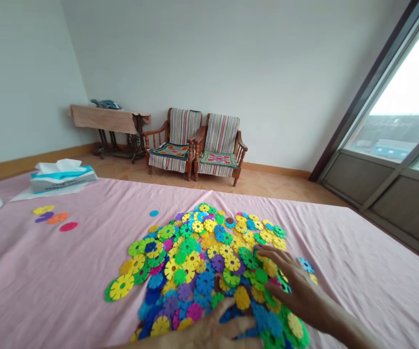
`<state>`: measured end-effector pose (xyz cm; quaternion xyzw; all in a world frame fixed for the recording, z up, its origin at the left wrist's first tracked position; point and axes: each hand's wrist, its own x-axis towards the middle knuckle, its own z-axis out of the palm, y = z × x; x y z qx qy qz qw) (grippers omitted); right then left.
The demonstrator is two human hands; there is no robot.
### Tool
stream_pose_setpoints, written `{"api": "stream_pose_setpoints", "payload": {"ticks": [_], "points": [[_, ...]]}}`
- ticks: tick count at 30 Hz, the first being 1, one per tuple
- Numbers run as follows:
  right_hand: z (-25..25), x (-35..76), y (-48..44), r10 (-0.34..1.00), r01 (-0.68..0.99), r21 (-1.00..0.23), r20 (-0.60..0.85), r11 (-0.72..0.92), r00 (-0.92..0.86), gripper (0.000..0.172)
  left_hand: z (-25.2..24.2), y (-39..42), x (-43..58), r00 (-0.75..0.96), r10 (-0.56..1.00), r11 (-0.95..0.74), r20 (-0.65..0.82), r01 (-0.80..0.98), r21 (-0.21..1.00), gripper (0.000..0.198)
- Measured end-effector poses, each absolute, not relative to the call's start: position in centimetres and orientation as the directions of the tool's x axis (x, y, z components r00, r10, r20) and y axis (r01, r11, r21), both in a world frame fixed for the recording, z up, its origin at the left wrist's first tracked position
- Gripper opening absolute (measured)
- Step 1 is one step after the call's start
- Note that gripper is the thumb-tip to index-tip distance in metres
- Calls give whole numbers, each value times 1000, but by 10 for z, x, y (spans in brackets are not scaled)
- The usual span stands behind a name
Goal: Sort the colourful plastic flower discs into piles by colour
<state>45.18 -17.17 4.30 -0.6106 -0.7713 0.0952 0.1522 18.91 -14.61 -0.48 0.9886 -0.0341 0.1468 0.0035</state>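
Observation:
A big heap of flat, flower-shaped plastic discs [202, 261] in yellow, green, blue, purple and pink lies on the pink sheet [49, 281]. My right hand [296, 286] rests flat on the heap's right side, fingers spread and pointing left. My left hand [216, 329] lies on the near edge of the heap at the bottom of the view, fingers stretched over the discs. Neither hand holds anything that I can see.
Several loose discs [54, 219] lie apart at the left, and one blue disc [154, 213] sits behind the heap. A tissue box [62, 175] stands at the far left. Two wooden armchairs [194, 145], a side table [109, 121] and a large window [394, 126] are beyond.

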Motion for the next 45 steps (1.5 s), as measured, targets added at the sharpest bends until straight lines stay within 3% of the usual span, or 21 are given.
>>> {"api": "stream_pose_setpoints", "payload": {"ticks": [4,8,12,17,21,24,28,31,34,38,41,45], "points": [[25,493,-194,999,955,-293,18,-42,49,91,39,-132,166,927,277,-961,254,271,60,21],[21,492,-206,993,963,-262,-111,-72,44,107,50,-104,125,829,516,-856,215,509,89,19],[30,451,-198,990,946,-317,-136,-69,26,100,34,-81,78,758,595,-793,266,607,45,29],[32,390,-165,998,893,-448,-9,50,-60,89,28,-87,37,726,605,-759,328,650,-40,45],[26,342,-134,982,824,-533,113,191,-154,88,29,-119,25,700,659,-733,275,680,25,76],[29,308,-124,945,786,-529,119,320,-305,90,21,-142,25,717,667,-741,204,666,84,100],[45,287,-134,819,681,-507,92,528,-566,91,10,-150,34,743,643,-763,184,641,78,103],[55,301,-148,764,627,-510,98,589,-637,66,8,-144,45,722,666,-741,186,669,59,88],[57,333,-157,840,698,-506,107,506,-532,45,12,-134,59,704,681,-725,200,687,50,83],[49,385,-148,892,730,-520,179,444,-415,48,28,-109,73,699,689,-723,191,681,114,96],[41,426,-123,939,804,-495,253,331,-232,38,44,-75,80,699,694,-719,173,662,209,94],[33,472,-78,976,921,-389,193,-22,105,62,52,-16,95,678,730,-672,86,688,275,113]]}}
